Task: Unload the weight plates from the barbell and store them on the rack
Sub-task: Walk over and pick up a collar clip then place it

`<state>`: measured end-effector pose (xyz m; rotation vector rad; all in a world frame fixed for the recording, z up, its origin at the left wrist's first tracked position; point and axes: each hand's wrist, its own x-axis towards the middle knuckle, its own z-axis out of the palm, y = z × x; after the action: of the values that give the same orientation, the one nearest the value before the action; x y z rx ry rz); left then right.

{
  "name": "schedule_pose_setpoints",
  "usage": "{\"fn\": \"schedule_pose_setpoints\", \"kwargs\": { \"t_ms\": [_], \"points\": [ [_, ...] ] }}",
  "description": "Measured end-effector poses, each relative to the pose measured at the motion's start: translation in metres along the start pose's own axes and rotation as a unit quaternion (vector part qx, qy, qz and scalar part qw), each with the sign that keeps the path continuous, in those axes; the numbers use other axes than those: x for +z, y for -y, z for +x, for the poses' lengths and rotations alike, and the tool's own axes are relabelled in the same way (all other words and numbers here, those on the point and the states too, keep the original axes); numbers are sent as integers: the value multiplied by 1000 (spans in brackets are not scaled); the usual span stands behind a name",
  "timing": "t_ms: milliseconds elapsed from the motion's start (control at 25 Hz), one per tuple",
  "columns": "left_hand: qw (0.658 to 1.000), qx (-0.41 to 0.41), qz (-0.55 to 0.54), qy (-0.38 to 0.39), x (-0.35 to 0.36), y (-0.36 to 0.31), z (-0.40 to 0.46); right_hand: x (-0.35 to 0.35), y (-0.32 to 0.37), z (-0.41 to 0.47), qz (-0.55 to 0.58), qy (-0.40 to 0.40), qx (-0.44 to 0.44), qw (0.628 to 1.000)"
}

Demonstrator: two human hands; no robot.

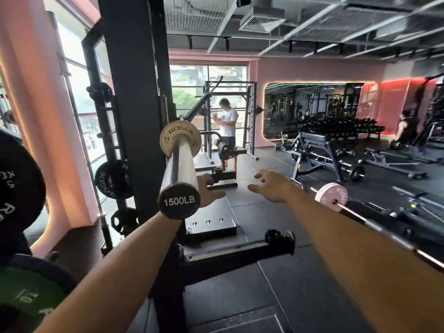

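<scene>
The steel barbell sleeve points at me, its black end cap marked 1500LB. One small white Rogue plate sits far back on the sleeve. My left hand reaches forward just right of the end cap, partly hidden behind it, fingers relaxed and holding nothing. My right hand is stretched out further right, fingers spread, empty. Black Rogue plates hang on pegs of the rack upright to the left.
Large black and green plates sit close at my lower left. A second barbell with a pink plate lies at the right. The rack's floor base is below. A person stands at a far rack; benches and dumbbells lie right.
</scene>
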<state>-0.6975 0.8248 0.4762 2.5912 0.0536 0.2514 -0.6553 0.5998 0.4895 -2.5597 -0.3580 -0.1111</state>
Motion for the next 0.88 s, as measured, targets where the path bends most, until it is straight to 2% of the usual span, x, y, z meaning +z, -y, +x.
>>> {"fn": "schedule_pose_setpoints", "kwargs": {
  "t_ms": [120, 400, 680, 880],
  "points": [
    [998, 40, 56, 15, 26, -31, 8, 0, -43, -4, -3, -3, 34, 999],
    [995, 18, 66, 66, 150, -56, 101, 27, -174, 71, -9, 24, 83, 996],
    [986, -14, 87, 142, 302, -50, 221, 87, -308, 180, -37, 98, 125, 987],
    [974, -45, 97, 201, 407, -26, 273, 149, -383, 222, -60, 153, 136, 977]
  ]
}}
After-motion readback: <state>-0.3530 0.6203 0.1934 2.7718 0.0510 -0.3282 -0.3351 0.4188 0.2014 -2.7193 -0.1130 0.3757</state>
